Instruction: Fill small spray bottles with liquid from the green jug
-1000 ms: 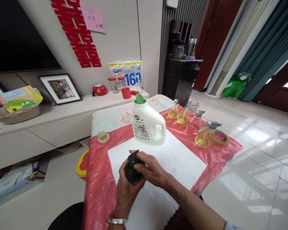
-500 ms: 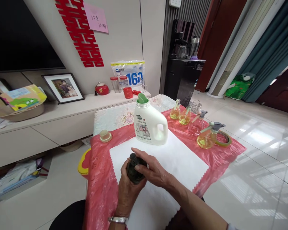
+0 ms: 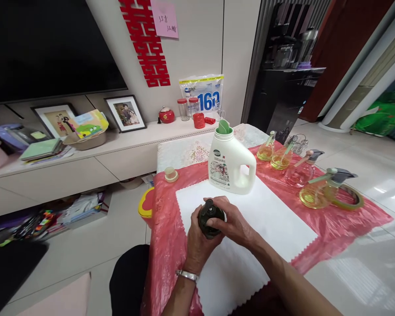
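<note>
My left hand (image 3: 199,245), with a silver band at its wrist, is wrapped round a dark pump bottle (image 3: 212,224). The fingers of my right hand (image 3: 235,220) close on the top of that same bottle from the right, near its black pump head (image 3: 208,205). The bottle is upright above a white cloth (image 3: 270,219); its lower part is hidden by my hands. Just beyond it stands a white detergent jug (image 3: 232,166) with its mouth uncovered and a green spout (image 3: 224,127) inside. A pale cap (image 3: 171,174) lies to the left.
Several glass spray bottles with yellow or clear liquid, such as the nearest one (image 3: 319,193), line the right side of the red plastic sheet (image 3: 167,210). A roll of tape (image 3: 355,199) lies beside them. Behind runs a low cabinet (image 3: 128,153) with jars.
The view has turned left, so the table and its things sit further right. Both hands stay on the pump bottle, with the right fingers now drawn closer round its top.
</note>
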Action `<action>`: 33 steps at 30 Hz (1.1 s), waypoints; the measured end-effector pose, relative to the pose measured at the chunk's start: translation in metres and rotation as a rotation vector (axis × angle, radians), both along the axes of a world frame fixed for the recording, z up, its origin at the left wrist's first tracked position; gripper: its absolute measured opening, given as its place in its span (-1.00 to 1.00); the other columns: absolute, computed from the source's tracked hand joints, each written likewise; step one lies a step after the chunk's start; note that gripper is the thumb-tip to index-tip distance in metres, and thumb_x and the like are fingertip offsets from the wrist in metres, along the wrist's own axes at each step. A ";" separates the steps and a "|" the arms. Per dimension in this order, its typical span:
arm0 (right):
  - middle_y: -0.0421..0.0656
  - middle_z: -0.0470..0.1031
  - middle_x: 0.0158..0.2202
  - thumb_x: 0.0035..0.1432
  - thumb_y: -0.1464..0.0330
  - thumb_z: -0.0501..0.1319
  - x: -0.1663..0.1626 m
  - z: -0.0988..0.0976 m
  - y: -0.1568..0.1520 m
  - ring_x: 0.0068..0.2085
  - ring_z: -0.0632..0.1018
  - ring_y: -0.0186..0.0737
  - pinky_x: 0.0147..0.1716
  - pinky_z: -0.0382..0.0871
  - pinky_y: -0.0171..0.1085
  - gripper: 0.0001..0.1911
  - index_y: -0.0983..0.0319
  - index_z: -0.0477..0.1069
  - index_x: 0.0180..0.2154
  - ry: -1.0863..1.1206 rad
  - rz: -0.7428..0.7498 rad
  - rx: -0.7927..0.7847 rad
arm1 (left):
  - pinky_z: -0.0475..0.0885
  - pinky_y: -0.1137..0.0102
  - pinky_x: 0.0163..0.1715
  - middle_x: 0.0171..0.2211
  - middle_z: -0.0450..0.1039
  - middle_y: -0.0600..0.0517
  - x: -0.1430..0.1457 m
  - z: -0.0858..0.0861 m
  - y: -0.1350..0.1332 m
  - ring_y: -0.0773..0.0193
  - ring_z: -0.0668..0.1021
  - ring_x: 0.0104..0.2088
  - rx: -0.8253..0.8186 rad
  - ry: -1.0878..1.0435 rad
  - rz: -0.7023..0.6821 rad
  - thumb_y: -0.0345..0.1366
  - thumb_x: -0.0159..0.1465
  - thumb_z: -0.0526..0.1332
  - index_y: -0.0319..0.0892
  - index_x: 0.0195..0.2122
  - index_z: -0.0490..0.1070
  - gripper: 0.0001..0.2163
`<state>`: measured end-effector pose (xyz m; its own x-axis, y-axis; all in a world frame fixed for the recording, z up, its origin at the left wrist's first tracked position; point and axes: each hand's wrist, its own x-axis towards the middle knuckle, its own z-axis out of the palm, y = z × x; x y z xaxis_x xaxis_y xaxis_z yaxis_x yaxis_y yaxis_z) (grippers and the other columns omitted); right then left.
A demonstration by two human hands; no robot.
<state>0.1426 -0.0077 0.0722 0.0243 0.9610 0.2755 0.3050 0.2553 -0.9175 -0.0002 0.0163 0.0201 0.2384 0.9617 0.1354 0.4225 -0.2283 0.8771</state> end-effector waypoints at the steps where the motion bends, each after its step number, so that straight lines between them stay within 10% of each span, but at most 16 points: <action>1: -0.09 0.44 -0.08 0.23 0.11 0.26 0.001 0.002 0.000 0.00 0.38 -0.14 0.06 0.30 -0.12 -0.60 0.20 0.47 0.00 -0.005 0.024 0.001 | 0.59 0.13 -0.26 0.01 0.53 -0.22 0.000 0.000 0.000 -0.10 0.66 -0.09 0.005 -0.003 -0.007 -0.06 -0.02 0.40 -0.18 0.20 0.17 -0.22; 15: -0.17 0.40 -0.22 -0.09 0.35 0.49 -0.019 -0.001 0.000 -0.14 0.40 -0.22 -0.19 0.29 -0.26 -0.60 0.24 0.40 -0.23 -0.052 -0.311 -0.081 | 0.61 0.11 -0.32 0.00 0.54 -0.22 -0.008 -0.010 0.005 -0.14 0.67 -0.15 0.001 0.021 -0.009 -0.01 -0.03 0.39 -0.18 0.19 0.19 -0.22; 24: -0.22 0.45 -0.22 0.17 0.38 0.32 -0.004 0.014 -0.002 -0.12 0.40 -0.28 -0.03 0.27 -0.26 -0.88 0.22 0.42 -0.25 -0.136 -0.053 0.002 | 0.62 0.11 -0.32 0.00 0.55 -0.22 -0.009 -0.016 0.008 -0.13 0.67 -0.13 0.044 0.036 -0.009 -0.03 -0.02 0.38 -0.17 0.20 0.17 -0.22; 33: -0.20 0.44 -0.25 -0.20 0.43 0.53 -0.022 -0.006 0.004 -0.17 0.40 -0.26 -0.19 0.27 -0.28 -0.58 0.24 0.43 -0.27 -0.071 -0.327 -0.002 | 0.60 0.13 -0.33 0.03 0.53 -0.19 -0.005 -0.003 -0.002 -0.12 0.67 -0.15 0.006 0.005 0.024 0.01 -0.01 0.37 -0.13 0.22 0.18 -0.21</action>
<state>0.1206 -0.0036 0.0664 0.3118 0.9062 0.2857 0.4338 0.1317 -0.8913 -0.0048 0.0147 0.0175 0.2164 0.9661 0.1404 0.4327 -0.2238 0.8733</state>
